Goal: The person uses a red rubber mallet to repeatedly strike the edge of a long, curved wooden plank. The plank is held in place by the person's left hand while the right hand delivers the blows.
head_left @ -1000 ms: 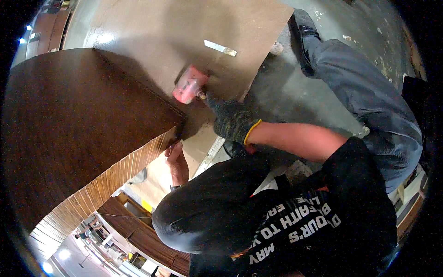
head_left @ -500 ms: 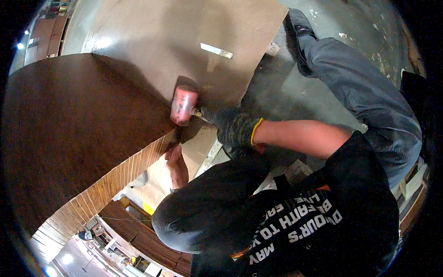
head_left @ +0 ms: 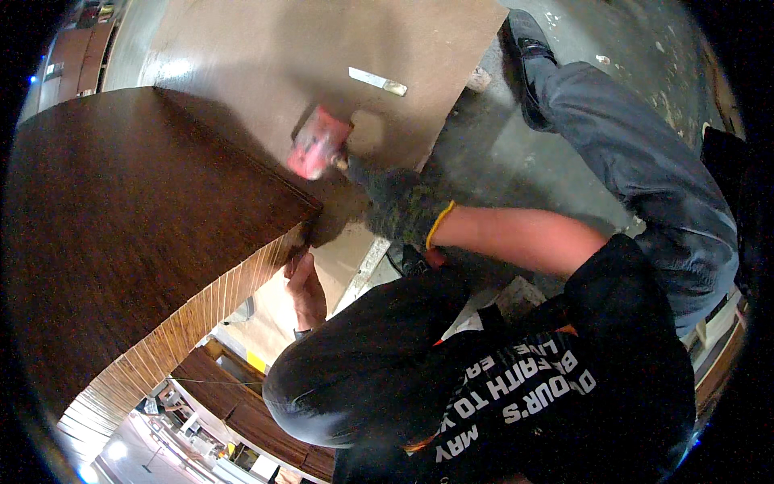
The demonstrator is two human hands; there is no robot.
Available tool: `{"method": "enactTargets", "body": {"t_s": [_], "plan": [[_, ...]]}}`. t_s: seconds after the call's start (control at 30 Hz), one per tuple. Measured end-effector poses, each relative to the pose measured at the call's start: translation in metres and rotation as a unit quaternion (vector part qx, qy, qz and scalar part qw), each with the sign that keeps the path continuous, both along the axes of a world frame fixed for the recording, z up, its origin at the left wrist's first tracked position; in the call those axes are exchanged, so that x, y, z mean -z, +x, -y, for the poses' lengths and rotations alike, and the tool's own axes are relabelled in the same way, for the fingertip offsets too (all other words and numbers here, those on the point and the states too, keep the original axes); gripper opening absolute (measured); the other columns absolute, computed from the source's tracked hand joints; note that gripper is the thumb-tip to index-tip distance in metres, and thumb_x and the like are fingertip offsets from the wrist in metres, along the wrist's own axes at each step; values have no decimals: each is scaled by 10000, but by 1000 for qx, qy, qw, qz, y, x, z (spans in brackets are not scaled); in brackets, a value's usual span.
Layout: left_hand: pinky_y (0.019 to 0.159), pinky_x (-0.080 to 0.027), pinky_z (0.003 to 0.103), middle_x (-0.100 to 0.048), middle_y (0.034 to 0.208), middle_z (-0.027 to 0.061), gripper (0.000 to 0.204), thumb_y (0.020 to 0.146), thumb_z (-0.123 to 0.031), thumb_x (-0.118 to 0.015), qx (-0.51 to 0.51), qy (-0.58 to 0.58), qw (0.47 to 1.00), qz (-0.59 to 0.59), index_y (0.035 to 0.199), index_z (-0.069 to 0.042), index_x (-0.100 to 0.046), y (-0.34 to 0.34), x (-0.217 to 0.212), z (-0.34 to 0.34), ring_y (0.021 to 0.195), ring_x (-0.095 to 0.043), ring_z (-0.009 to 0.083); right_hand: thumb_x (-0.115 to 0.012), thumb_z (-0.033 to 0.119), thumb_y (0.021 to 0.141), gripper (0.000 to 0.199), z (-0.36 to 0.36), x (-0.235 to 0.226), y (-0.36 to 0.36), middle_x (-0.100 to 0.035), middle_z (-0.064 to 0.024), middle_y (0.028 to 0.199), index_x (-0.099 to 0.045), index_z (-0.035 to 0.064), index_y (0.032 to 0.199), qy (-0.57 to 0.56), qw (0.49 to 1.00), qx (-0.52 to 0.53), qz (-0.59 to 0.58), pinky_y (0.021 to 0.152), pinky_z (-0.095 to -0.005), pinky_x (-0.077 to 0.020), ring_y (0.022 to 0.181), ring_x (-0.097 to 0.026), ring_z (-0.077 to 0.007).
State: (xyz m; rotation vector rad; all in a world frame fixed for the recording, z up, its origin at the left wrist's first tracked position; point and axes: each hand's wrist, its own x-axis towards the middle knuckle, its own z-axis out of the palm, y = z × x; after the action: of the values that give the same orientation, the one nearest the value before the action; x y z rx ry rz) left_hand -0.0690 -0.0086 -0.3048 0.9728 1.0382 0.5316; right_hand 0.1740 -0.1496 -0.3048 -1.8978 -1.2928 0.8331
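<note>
My right hand (head_left: 403, 206), in a dark patterned glove with a yellow cuff, is closed round the handle of a red mallet (head_left: 321, 143). The blurred mallet head is raised beyond the corner of a large dark-brown curved wooden panel (head_left: 145, 218), apart from it. Along its near side the panel has a lighter edge (head_left: 189, 310) cut with many parallel slots. My bare left hand (head_left: 306, 292) sits below the panel's right corner, fingers closed at the edge. Shadow hides what its fingertips hold.
A brown sheet (head_left: 234, 40) lies under the panel's far side, with a flat pale strip (head_left: 377, 81) on it. My bent knee (head_left: 310, 395) is close to my left hand. Grey floor (head_left: 516, 177) lies to the right. Dark wooden boards (head_left: 234, 407) are below the slotted edge.
The mallet has lifted from the panel's corner and moved up the picture, tilting, with my right hand. My left hand has stayed nearly in place.
</note>
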Motion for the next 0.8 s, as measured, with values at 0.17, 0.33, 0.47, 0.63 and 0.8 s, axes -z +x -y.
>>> {"method": "enactTargets", "body": {"t_s": [0.17,0.33,0.47,0.63,0.8], "plan": [[989,-336,281,-575,1068,30,394,728,-20,-683,-5,14,1000,-9,1100,-29,-552,1,6,-4,1053,-502,150,-716,195,647,546,-47,16,37,-645,-201,955,-557,66,1153,-54,995,73,-39,702,-459,-506,899,-619,-334],[951,-364,293,-562,1000,18,428,693,21,-692,2,17,999,-34,1095,-40,-557,6,9,-8,976,-511,154,-593,155,730,540,-75,3,46,-584,-249,1093,-460,35,1239,127,956,138,225,715,-475,-503,979,-598,-352],[897,-397,301,-540,955,0,498,639,96,-691,-8,-5,999,-36,1095,-50,-557,3,11,-9,907,-502,150,-575,120,743,540,-58,4,-12,-575,-245,1109,-444,3,1254,59,993,16,98,711,-480,-513,1003,-597,-308],[871,-414,302,-539,987,3,584,601,146,-679,1,24,996,-91,1130,-70,-555,-4,16,-15,924,-491,156,-633,164,730,548,-56,15,-27,-652,-191,834,-476,38,1240,-34,956,-48,-287,548,-404,-534,679,-656,-276],[856,-430,317,-549,1118,34,637,567,134,-690,41,77,980,-179,1152,-84,-561,0,20,-21,1021,-479,197,-532,266,850,272,-62,13,-20,-627,-116,874,-561,82,1047,-186,924,-116,-312,664,-425,-491,700,-579,-244]]}}
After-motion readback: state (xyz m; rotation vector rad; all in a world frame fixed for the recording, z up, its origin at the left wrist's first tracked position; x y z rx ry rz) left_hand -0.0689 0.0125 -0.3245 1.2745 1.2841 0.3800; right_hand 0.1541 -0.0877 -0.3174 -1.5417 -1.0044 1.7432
